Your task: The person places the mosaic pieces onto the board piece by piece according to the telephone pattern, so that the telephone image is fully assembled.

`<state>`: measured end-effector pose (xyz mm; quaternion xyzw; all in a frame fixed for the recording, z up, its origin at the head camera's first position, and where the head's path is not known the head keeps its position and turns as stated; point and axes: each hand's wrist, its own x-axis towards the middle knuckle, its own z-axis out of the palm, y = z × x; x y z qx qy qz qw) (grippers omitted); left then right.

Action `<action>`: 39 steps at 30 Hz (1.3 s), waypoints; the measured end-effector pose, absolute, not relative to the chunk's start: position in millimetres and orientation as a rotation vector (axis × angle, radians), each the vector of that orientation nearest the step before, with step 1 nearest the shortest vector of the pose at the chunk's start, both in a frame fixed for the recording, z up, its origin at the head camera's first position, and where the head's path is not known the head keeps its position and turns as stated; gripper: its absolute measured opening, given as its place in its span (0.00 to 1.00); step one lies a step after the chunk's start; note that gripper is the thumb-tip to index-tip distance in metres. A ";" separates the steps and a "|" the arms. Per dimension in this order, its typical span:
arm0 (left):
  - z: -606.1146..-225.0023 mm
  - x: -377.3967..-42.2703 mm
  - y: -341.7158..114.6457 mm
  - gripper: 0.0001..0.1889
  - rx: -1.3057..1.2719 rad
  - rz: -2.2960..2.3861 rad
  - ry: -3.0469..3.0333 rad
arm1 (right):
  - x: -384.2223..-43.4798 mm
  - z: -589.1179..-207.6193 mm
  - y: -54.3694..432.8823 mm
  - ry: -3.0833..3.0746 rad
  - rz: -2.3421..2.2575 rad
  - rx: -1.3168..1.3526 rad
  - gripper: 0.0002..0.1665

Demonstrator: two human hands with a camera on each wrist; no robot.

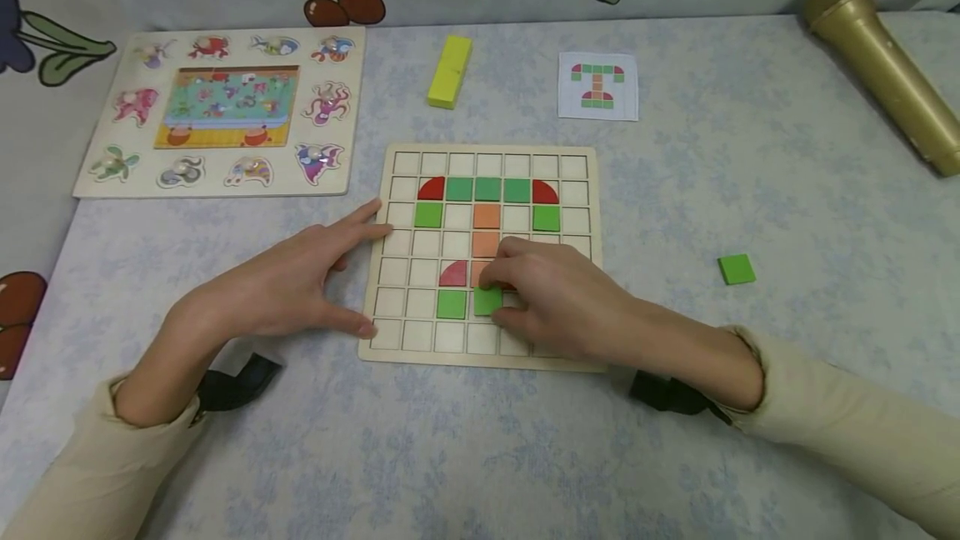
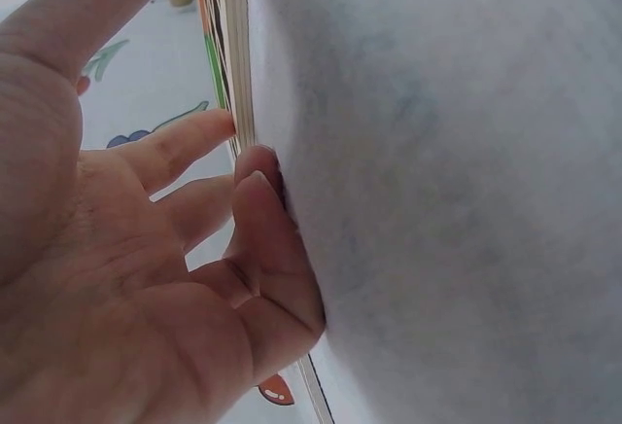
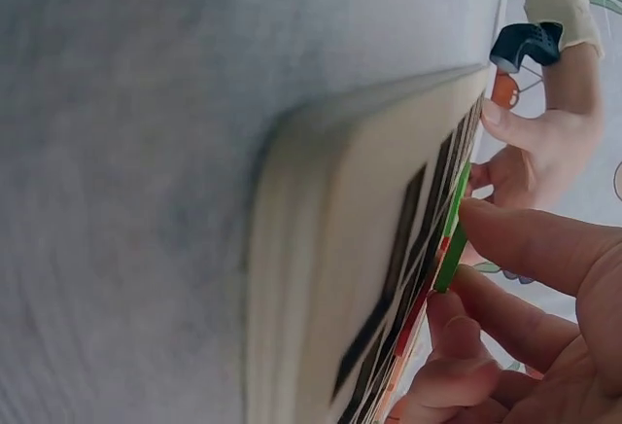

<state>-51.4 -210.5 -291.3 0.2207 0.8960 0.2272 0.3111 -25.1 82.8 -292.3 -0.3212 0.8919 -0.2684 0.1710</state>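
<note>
A wooden grid board (image 1: 373,290) lies on the table, holding red quarter-rounds, green squares and orange squares in some of its cells. My right hand (image 1: 562,294) pinches a green square tile (image 1: 486,302) over a lower row, beside another green square (image 1: 452,304). In the right wrist view the pinched green tile (image 3: 449,261) stands tilted between thumb and fingers. My left hand (image 1: 281,277) steadies the board's left edge, thumb and fingertips touching it. In the left wrist view the left hand (image 2: 136,249) has its lower fingers bent near the tabletop.
A loose green square (image 1: 737,269) lies to the right. Behind the board are a yellow block (image 1: 450,72) and a pattern card (image 1: 597,111). A sea-animal puzzle board (image 1: 247,183) sits at the back left, a gold microphone-shaped tube (image 1: 885,77) at the back right.
</note>
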 end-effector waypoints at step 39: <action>-290.6 -52.2 -211.2 0.56 0.594 0.627 2.349 | -29.2 -294.3 111.1 2.433 -0.888 -0.909 0.14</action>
